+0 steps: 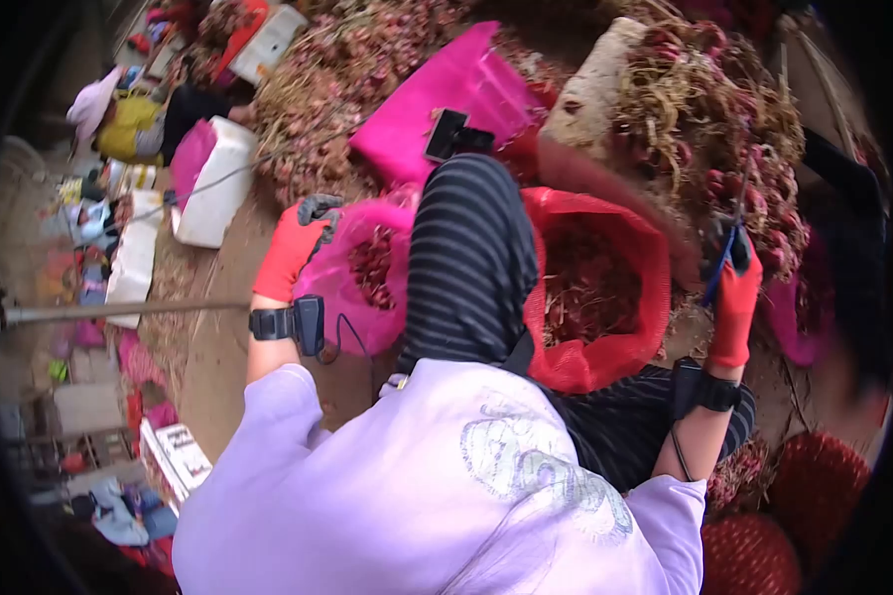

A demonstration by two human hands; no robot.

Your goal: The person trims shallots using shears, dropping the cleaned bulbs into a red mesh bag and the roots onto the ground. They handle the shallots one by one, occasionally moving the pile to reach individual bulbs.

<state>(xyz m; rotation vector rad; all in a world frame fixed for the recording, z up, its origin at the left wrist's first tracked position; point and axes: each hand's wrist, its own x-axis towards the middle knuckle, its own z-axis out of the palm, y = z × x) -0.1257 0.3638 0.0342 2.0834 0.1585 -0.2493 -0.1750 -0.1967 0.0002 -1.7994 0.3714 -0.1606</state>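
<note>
My left hand (303, 243), in a red glove with dark grey fingers, is curled beside the rim of a pink mesh bag (345, 283). What its fingers hold, if anything, is hidden. Small red onions (372, 268) lie inside that bag. Out to the right, my right hand (736, 297), gloved the same way, is closed round the blue handles of scissors (728, 250). Their thin blades point toward a heap of red onions with dry stalks (714, 129). Between my legs stands an open red mesh bag (653, 297) with onions and dry trimmings in it.
Bright pink sheeting (422, 89) and a dark phone-like device (446, 134) lie ahead of my knee. A pale worn block (595, 94) borders the heap. Far left, a person in a pink hat (94, 104) sits near white boxes (213, 188). Red baskets (749, 555) stand at lower right.
</note>
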